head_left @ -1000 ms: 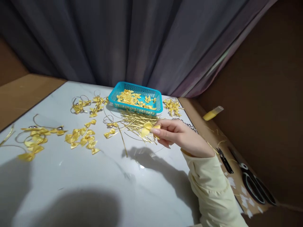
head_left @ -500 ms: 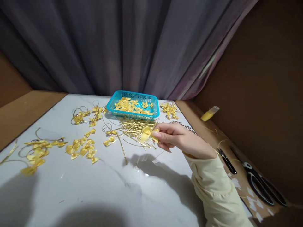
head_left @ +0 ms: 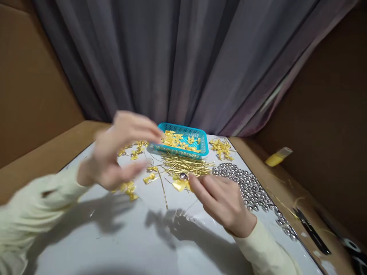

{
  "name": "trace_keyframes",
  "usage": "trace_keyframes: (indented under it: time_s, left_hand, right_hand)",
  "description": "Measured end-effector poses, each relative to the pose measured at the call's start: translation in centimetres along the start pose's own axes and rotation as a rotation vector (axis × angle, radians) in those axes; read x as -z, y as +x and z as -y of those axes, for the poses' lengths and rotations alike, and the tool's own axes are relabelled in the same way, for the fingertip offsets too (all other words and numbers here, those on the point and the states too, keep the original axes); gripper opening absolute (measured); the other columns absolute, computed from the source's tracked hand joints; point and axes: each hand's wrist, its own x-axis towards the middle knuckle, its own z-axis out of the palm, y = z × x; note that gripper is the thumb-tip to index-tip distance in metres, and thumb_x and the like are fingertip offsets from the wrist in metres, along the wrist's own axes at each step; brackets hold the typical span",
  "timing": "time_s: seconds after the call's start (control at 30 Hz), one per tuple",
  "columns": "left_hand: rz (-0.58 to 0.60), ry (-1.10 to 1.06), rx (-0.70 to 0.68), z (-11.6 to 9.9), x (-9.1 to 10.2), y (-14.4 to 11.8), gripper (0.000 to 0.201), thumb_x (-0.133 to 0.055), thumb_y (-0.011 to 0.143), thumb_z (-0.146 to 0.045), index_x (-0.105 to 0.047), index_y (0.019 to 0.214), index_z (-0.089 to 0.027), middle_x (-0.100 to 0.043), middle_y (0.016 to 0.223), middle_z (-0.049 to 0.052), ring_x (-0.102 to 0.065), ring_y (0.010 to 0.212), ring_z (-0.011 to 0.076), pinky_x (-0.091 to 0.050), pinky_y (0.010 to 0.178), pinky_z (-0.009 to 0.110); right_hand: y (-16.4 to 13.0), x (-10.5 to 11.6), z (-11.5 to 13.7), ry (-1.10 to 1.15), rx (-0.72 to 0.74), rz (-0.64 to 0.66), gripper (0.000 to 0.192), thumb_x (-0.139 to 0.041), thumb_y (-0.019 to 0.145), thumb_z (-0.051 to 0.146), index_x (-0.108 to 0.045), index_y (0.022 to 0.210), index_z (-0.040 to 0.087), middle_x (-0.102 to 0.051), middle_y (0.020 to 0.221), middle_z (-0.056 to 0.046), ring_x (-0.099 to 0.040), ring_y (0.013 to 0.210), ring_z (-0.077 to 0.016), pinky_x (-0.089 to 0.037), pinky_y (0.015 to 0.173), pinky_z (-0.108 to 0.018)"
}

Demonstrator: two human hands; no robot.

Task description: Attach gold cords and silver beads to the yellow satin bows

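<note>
My right hand [head_left: 219, 198] pinches a yellow ribbon bow [head_left: 180, 184] above the table, with a shiny silver bell [head_left: 184, 176] showing at the bow's top. Blurred by motion, my left hand [head_left: 120, 149] hangs over the left side with thumb and fingers apart and nothing between them. Behind the held bow lies a heap of gold twist ties [head_left: 186, 165]. Partly covered by my left hand, more yellow bows [head_left: 129, 189] lie on the white table.
A blue basket [head_left: 205, 143] of yellow bows stands at the back, with a bow pile [head_left: 222, 148] to its right. Many silver bells [head_left: 243, 181] spread along the right side. Beyond the table edge lie a yellow-filled tube [head_left: 278, 156] and black-handled snips [head_left: 314, 235].
My left hand has come into view from the left. My right hand has turned, and a silver bell now shows at its bow. The view has shifted, uncovering the bells on the right.
</note>
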Motion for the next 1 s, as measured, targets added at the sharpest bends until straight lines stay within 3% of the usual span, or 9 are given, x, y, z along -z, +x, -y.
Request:
trace_keyframes:
  time_s: [0.1,0.23,0.47,0.67,0.77,0.83,0.87,0.93,1.0]
  left_hand:
    - [0.029,0.08,-0.222,-0.5,-2.3,-1.8,0.034,-0.056,0.082,-0.042,-0.059,0.095,-0.011,-0.07,0.087,0.008,-0.063,0.087,0.0211,-0.039,0.082,0.04]
    - [0.005,0.142,-0.326,-1.3,-4.5,-3.5,0.027,-0.054,0.084,-0.036,-0.059,0.097,-0.012,-0.072,0.09,0.007,-0.064,0.09,0.0185,-0.038,0.081,0.036]
    - [0.093,0.111,-0.149,-2.7,-4.0,-4.4,0.025,-0.04,0.09,-0.01,-0.059,0.102,-0.02,-0.069,0.105,0.002,-0.06,0.101,0.0124,-0.038,0.088,0.031]
    - [0.112,0.063,-0.075,-2.7,-4.5,-4.8,0.032,-0.037,0.091,-0.012,-0.053,0.116,-0.023,-0.065,0.113,0.002,-0.059,0.103,0.0134,-0.036,0.089,0.031]
    - [0.117,-0.167,-0.12,-1.8,-4.4,-4.0,0.033,-0.046,0.088,-0.029,-0.052,0.12,-0.022,-0.07,0.1,0.004,-0.061,0.095,0.0182,-0.035,0.087,0.036]
    - [0.21,-0.469,0.025,-1.1,-3.9,-3.1,0.053,-0.046,0.082,-0.052,-0.053,0.119,-0.015,-0.07,0.091,0.009,-0.06,0.088,0.0236,-0.037,0.083,0.04]
    - [0.32,-0.625,0.116,-0.9,-3.7,-2.6,0.057,-0.04,0.083,-0.057,-0.056,0.116,-0.013,-0.069,0.091,0.011,-0.059,0.086,0.0235,-0.039,0.081,0.039]
    - [0.515,-0.885,0.283,-0.6,-3.4,-2.0,0.061,-0.024,0.089,-0.058,-0.064,0.102,-0.013,-0.068,0.089,0.011,-0.059,0.083,0.021,-0.042,0.078,0.035]
    - [0.605,-0.962,0.449,-0.7,-3.4,-1.8,0.056,-0.024,0.092,-0.051,-0.065,0.095,-0.013,-0.067,0.088,0.009,-0.059,0.081,0.0188,-0.043,0.075,0.031]
  right_hand:
    - [0.0,-0.5,0.6,0.004,0.072,-0.011,0.018,-0.043,0.085,0.005,-0.052,0.1,0.006,-0.047,0.053,0.0,-0.04,0.05,-0.0114,-0.03,0.046,-0.025]
    - [-0.1,-0.9,1.0,0.019,0.114,0.0,0.019,-0.046,0.082,0.006,-0.053,0.099,0.005,-0.051,0.054,-0.002,-0.042,0.05,-0.0124,-0.03,0.044,-0.026]
    - [-0.2,-0.3,1.4,0.02,0.102,0.042,0.019,-0.051,0.08,0.006,-0.054,0.098,0.005,-0.055,0.056,-0.004,-0.042,0.049,-0.0122,-0.026,0.043,-0.026]
    - [-0.3,-0.5,1.6,0.027,0.065,0.077,0.019,-0.051,0.08,0.003,-0.055,0.098,0.006,-0.057,0.058,-0.005,-0.044,0.051,-0.0117,-0.028,0.044,-0.027]
    - [-0.5,-0.7,1.3,0.039,0.07,0.044,0.019,-0.051,0.081,0.002,-0.055,0.099,0.008,-0.056,0.059,-0.004,-0.043,0.051,-0.0107,-0.028,0.044,-0.026]
    - [-0.6,-0.8,1.1,0.076,0.034,0.028,0.02,-0.052,0.082,0.003,-0.056,0.1,0.01,-0.051,0.054,0.0,-0.04,0.049,-0.0095,-0.026,0.043,-0.026]
    - [-0.6,-0.8,1.0,0.095,0.007,0.027,0.02,-0.053,0.082,0.004,-0.056,0.101,0.011,-0.048,0.051,0.003,-0.037,0.048,-0.0091,-0.025,0.043,-0.026]
    - [-0.7,-0.9,0.8,0.113,-0.026,0.031,0.023,-0.055,0.082,0.004,-0.056,0.102,0.013,-0.043,0.048,0.005,-0.034,0.047,-0.009,-0.024,0.042,-0.025]
    - [-0.7,-1.0,0.7,0.095,-0.01,0.044,0.027,-0.055,0.081,0.002,-0.055,0.105,0.013,-0.046,0.05,0.004,-0.036,0.048,-0.0095,-0.026,0.044,-0.026]
